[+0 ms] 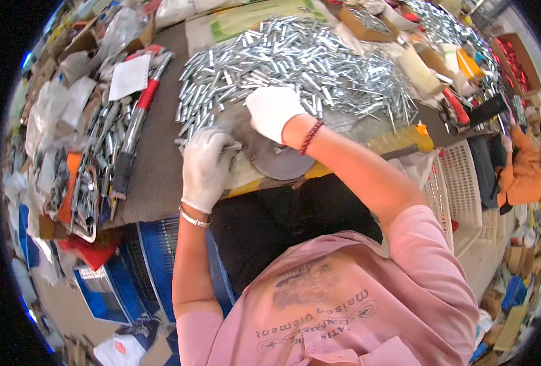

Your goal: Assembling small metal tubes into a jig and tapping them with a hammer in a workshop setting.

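Note:
A broad heap of small silvery metal tubes and pins covers the far half of the table. My left hand, in a white glove, is at the heap's near left edge. Its thumb and fingers pinch a short metal tube. My right hand, gloved too, reaches to the heap's near edge with its fingers curled in. Whatever it may hold is hidden by the glove. Beneath the right wrist lies a dark round disc, near the table's front edge.
Left of the heap lie a red-handled long tool, a white paper and several loose metal tools. Pliers with red grips rest at the right. Blue crates stand below, white baskets at right. Another person in orange is farther right.

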Available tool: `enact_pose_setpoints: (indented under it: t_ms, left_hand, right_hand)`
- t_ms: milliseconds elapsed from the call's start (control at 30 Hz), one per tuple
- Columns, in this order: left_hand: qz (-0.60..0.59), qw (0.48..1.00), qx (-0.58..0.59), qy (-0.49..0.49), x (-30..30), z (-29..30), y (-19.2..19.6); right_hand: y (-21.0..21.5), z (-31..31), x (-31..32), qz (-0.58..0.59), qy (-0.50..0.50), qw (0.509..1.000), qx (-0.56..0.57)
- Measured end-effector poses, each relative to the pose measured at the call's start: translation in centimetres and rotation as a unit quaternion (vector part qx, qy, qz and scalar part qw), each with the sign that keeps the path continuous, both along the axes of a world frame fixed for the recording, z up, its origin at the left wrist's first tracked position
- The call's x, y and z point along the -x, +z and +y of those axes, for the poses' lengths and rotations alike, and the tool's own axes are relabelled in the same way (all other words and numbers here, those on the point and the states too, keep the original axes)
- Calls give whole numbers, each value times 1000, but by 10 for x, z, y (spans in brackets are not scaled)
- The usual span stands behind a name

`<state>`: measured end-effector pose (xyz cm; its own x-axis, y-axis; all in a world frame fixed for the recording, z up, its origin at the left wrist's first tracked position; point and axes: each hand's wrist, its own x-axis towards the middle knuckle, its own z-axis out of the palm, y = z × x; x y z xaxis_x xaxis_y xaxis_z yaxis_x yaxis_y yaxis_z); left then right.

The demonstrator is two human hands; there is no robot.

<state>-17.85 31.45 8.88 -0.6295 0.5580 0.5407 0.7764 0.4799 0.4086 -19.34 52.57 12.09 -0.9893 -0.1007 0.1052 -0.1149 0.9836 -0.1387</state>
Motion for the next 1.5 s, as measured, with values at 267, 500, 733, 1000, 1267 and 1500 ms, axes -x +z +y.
enact_pose_setpoints:
  t_ms: [267, 500, 733, 1000, 1267, 1500]
  left_hand:
    - [-8, 1000, -6, -15, -5, 3, 8]
    - [-24, 999, -13, -21, -3, 1, 1]
    - [-13, 1000, 13, -5, -6, 5, 7]
    - [-63, 998, 21, 2, -14, 1, 30]
    - [-117, 992, 11, 48, -73, 45, 16]
    - [-132, 989, -19, 65, -77, 41, 10]
  right_hand:
    - [33, 70, -58, 53, 5, 997, 58]
    - [-5, 163, -99, 2, -34, 994, 102]
    - [-7, 210, -104, 99, -34, 994, -18]
    - [1, 201, -102, 131, 40, 990, 40]
    - [0, 89, -147, 86, 161, 970, 162]
    - [-15, 72, -132, 76, 144, 973, 163]
